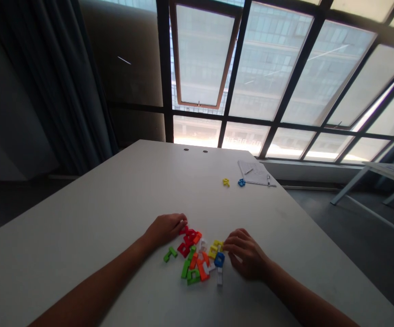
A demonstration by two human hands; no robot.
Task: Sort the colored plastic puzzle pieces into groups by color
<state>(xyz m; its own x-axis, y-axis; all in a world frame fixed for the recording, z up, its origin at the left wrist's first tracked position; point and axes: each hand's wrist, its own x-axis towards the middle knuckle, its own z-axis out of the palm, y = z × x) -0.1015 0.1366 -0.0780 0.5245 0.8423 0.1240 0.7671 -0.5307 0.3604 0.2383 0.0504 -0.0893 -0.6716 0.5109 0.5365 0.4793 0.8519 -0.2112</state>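
Blocks (193, 261) between left grip (164, 229), right grip (244, 254)

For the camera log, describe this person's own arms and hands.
The left forearm and right forearm are bare, with no sleeve in view before they leave the frame. The left hand and right hand wear no gloves. No watch, bracelet, ring, cable or marking shows on either arm or hand.
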